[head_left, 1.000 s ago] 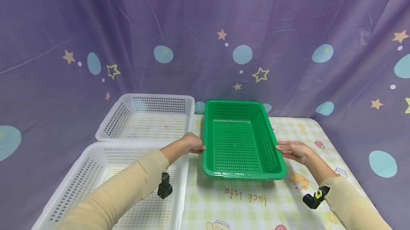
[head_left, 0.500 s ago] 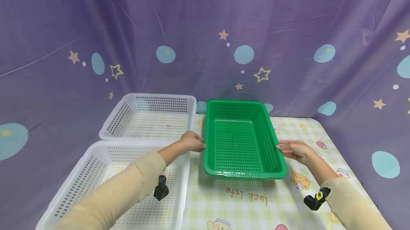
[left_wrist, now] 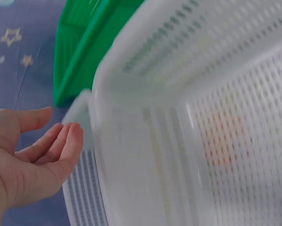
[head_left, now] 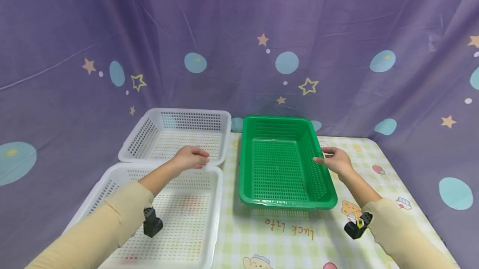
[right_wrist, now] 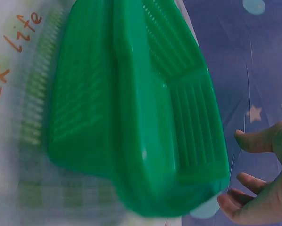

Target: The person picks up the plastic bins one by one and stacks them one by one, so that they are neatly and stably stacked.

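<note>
Green basket [head_left: 277, 170] just left of right hand [head_left: 338, 162].

Soft even light; wrist views dimmer, blurrier.

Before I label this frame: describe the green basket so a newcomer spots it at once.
In the head view, find the checked table below the purple curtain. Just beyond the orange lettering on it, right of two white baskets, sits the green basket. Its solid green colour sets it apart; both neighbours are white.
</note>
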`<state>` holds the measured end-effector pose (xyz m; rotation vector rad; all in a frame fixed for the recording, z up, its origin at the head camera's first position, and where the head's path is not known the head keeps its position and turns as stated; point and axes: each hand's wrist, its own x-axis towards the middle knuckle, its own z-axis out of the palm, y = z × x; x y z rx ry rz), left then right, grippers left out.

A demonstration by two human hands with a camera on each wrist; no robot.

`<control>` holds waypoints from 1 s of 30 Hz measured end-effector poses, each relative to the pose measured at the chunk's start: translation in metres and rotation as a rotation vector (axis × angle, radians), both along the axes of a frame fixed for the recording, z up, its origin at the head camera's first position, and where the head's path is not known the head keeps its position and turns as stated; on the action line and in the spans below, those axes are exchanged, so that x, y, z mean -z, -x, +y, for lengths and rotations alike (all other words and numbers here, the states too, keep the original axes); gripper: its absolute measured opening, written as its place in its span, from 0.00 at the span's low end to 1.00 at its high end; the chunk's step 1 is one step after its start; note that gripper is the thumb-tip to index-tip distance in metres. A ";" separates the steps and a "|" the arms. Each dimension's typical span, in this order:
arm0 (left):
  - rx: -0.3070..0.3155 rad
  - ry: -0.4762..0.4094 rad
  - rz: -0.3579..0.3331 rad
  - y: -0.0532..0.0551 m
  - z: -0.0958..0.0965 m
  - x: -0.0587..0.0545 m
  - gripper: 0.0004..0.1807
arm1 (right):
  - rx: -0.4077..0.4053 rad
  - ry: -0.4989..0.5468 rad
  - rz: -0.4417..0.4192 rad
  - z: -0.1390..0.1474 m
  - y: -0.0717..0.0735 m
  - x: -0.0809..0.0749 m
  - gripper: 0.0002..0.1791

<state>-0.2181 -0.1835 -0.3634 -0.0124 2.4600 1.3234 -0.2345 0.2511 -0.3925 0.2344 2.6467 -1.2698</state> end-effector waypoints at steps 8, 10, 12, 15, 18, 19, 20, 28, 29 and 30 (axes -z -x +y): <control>-0.068 0.088 0.037 -0.019 -0.068 -0.005 0.24 | -0.044 -0.146 0.115 -0.039 0.010 -0.003 0.34; -0.081 0.126 0.053 -0.024 -0.084 -0.004 0.25 | -0.056 -0.153 0.130 -0.047 0.011 -0.002 0.33; -0.084 0.176 0.070 -0.028 -0.099 -0.003 0.25 | -0.065 -0.147 0.137 -0.056 0.012 -0.002 0.33; -0.102 0.270 0.092 -0.033 -0.121 0.000 0.25 | -0.082 -0.110 0.139 -0.069 0.014 0.000 0.33; -0.127 0.381 0.124 -0.039 -0.141 0.002 0.25 | -0.103 -0.070 0.147 -0.084 0.015 0.001 0.32; -0.139 0.418 0.133 -0.041 -0.147 0.003 0.25 | -0.110 -0.054 0.149 -0.090 0.016 0.002 0.32; -0.149 0.447 0.137 -0.042 -0.153 0.004 0.24 | -0.119 -0.044 0.152 -0.096 0.016 0.002 0.32; -0.223 0.580 0.197 -0.049 -0.186 0.012 0.22 | -0.172 0.068 0.110 -0.143 0.015 0.004 0.27; -0.221 0.593 0.205 -0.050 -0.188 0.012 0.22 | -0.173 0.087 0.100 -0.147 0.014 0.005 0.26; -0.220 0.606 0.213 -0.051 -0.189 0.012 0.22 | -0.180 0.101 0.093 -0.152 0.012 0.005 0.25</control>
